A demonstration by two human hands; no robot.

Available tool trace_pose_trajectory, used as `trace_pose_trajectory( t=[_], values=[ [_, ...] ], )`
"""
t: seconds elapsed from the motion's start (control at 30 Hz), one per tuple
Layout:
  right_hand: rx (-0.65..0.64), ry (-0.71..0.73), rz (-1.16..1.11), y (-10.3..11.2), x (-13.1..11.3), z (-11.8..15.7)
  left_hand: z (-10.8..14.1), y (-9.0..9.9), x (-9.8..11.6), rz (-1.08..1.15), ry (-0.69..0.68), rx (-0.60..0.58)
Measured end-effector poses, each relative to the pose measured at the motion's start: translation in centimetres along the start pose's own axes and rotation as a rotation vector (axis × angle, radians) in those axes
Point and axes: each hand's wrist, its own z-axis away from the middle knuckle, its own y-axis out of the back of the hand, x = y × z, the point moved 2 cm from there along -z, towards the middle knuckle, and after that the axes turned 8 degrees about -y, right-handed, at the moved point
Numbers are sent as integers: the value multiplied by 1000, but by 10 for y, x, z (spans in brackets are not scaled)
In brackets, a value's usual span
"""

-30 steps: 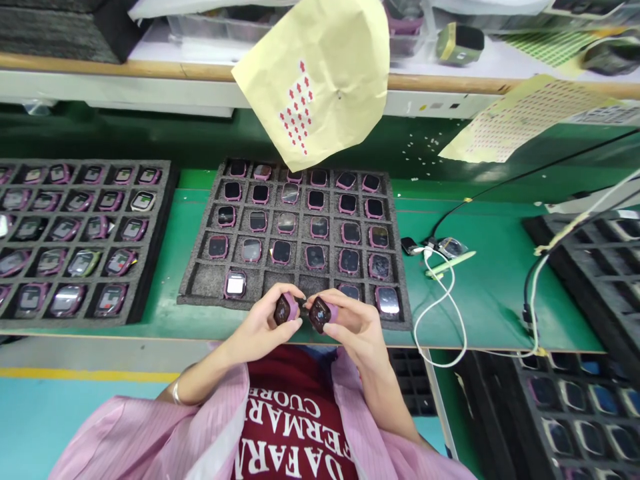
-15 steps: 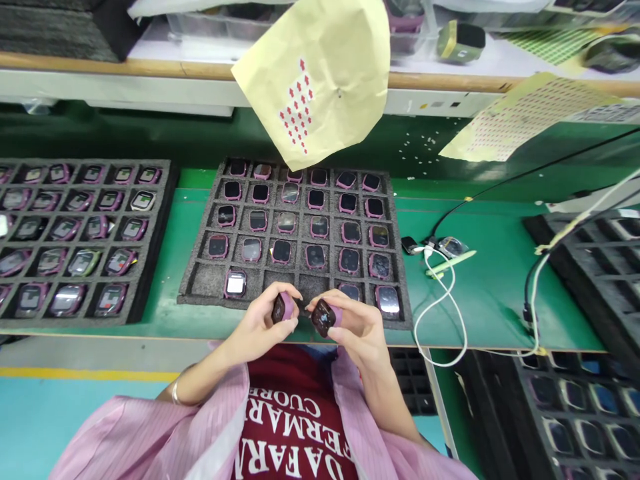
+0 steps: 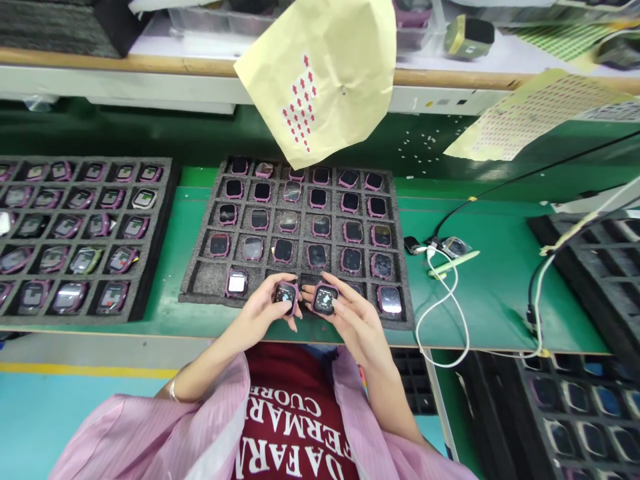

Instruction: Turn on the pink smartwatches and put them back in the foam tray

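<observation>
My left hand (image 3: 265, 305) is closed around a purple-cased smartwatch (image 3: 285, 294), with the thumb over its lower screen. A second purple smartwatch (image 3: 325, 299) sits in my right hand (image 3: 356, 319), its dark face lit with a dial and turned up. Both watches are held side by side, a little apart, over the near edge of a grey foam tray (image 3: 206, 279). Purple watch heads fill most compartments of this tray. One with a white lit screen (image 3: 237, 283) lies left of my left hand. My hands hide part of the front row.
Another foam tray of watches (image 3: 125, 233) stands at the left. To the right lie a white cable (image 3: 419, 320), a green pen-like tool (image 3: 457, 263) and more trays (image 3: 580, 407). A yellow sticker sheet with red arrows (image 3: 350, 53) hangs from the shelf above.
Both watches have turned from tilted sideways to face up, and their dials now show lit. My hands have risen slightly toward the tray.
</observation>
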Motion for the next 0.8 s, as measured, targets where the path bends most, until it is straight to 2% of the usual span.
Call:
trace_pose_trajectory(
  t=[0.17, 0.33, 0.57, 0.8],
  values=[
    [8, 28, -45, -1, 3, -1, -1, 0, 0, 114, 49, 67],
    [27, 66, -34, -2, 6, -2, -1, -1, 0, 155, 56, 49],
    [57, 118, 57, 1, 11, -4, 1, 2, -6, 97, 14, 28],
    [92, 142, 128, 3, 12, -4, 1, -3, -3, 15, -19, -7]
  ],
)
